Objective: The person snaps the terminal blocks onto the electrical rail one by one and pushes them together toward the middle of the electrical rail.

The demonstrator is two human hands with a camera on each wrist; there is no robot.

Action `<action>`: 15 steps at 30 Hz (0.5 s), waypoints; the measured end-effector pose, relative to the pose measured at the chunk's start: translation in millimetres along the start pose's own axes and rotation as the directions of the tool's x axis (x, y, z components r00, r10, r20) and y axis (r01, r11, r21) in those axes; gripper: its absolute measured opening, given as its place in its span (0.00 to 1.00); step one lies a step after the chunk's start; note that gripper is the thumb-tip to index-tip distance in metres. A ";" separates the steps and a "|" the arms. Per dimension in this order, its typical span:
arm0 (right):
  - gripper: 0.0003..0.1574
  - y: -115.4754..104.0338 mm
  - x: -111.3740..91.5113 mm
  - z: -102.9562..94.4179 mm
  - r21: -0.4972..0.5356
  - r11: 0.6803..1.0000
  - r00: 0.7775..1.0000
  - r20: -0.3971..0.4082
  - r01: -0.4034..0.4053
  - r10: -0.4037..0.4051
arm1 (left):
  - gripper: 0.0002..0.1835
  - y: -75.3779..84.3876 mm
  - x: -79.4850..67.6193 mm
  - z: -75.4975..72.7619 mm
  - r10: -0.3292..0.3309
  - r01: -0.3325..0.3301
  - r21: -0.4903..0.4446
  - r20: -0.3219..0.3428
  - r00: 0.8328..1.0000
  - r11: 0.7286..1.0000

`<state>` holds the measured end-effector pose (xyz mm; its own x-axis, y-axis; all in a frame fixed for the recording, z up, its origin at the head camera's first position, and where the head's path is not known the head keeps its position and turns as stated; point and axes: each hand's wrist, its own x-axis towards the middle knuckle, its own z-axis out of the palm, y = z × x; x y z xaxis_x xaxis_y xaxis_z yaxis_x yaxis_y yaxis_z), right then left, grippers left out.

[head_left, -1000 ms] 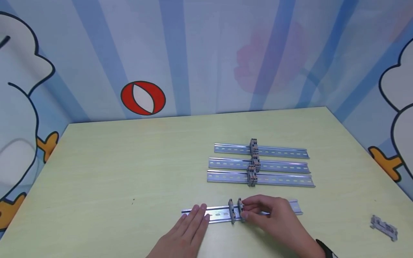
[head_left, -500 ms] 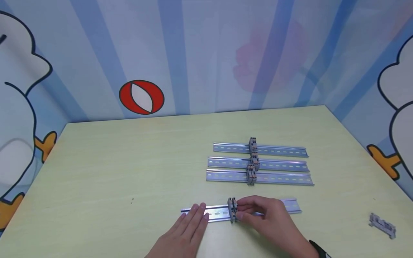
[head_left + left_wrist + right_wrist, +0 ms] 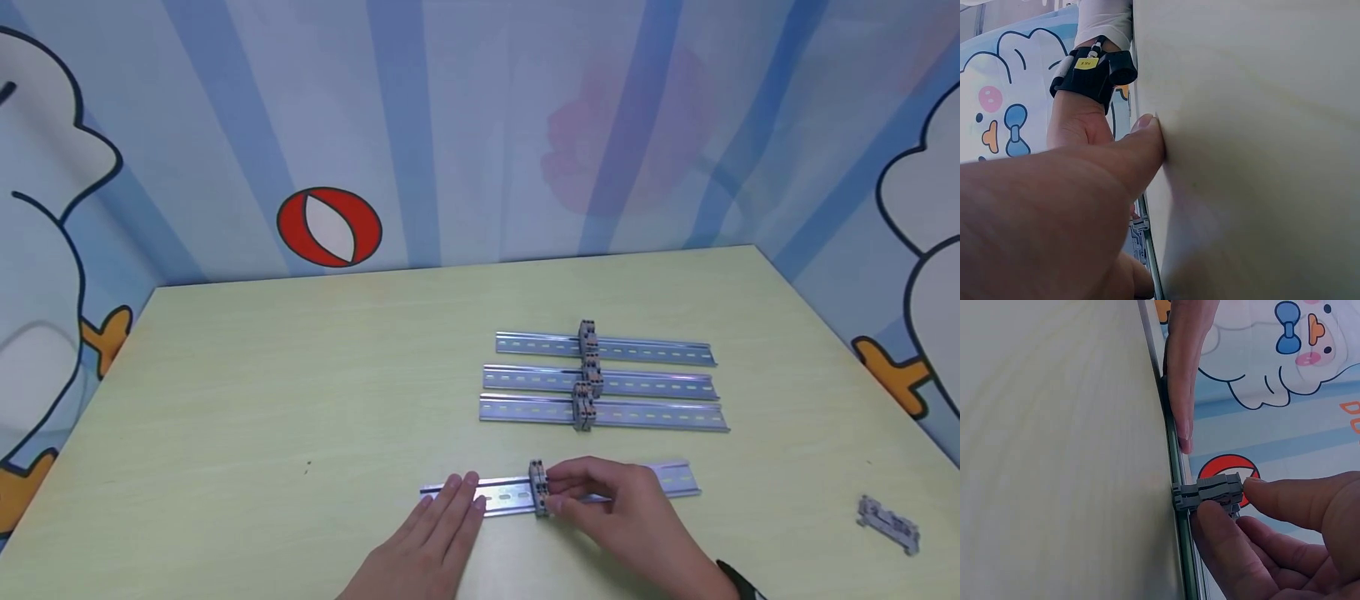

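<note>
Two grey terminal blocks [image 3: 538, 487] stand side by side across the front metal DIN rail [image 3: 507, 497]. My left hand [image 3: 431, 542] lies with straight fingers over the left part of this rail. From the right, my right hand [image 3: 622, 508] pinches the right-hand block, thumb at the near end and fingers at the far end. In the right wrist view, the thumb and index finger hold the grey blocks [image 3: 1209, 491], which sit on the rail edge [image 3: 1190, 562]. The left wrist view shows a block [image 3: 1139, 234] on the rail, partly hidden by my left hand.
Behind, three more DIN rails lie in parallel: a back one [image 3: 652, 352], a middle one [image 3: 660, 386] and a nearer one [image 3: 660, 417], each carrying grey terminal blocks. A loose terminal block [image 3: 888, 525] lies at the right of the table [image 3: 300, 375].
My right hand has slid the right-hand terminal block leftward along the rail, closing the gap to the other block. My left hand has stayed on the rail.
</note>
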<state>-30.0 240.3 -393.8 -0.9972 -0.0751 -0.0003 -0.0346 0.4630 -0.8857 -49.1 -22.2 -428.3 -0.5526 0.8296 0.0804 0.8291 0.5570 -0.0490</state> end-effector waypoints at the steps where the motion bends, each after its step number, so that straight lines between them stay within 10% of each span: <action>1: 0.13 0.2 0.1 0.1 -0.001 1.000 1.000 0.002 0.004 -0.004 | 0.53 0.0 -0.2 -0.2 -0.001 0.001 -0.002 0.004 1.000 1.000; 15: 0.13 -1.2 -0.3 -0.3 -0.019 1.000 1.000 0.012 0.022 -0.022 | 0.54 -0.1 -0.6 -1.9 -0.005 0.005 -0.016 0.040 0.999 1.000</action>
<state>-29.6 240.0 -392.6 -0.9953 -0.0958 0.0138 -0.0582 0.4779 -0.8765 -48.7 -22.9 -426.5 -0.5596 0.8278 0.0407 0.8273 0.5608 -0.0328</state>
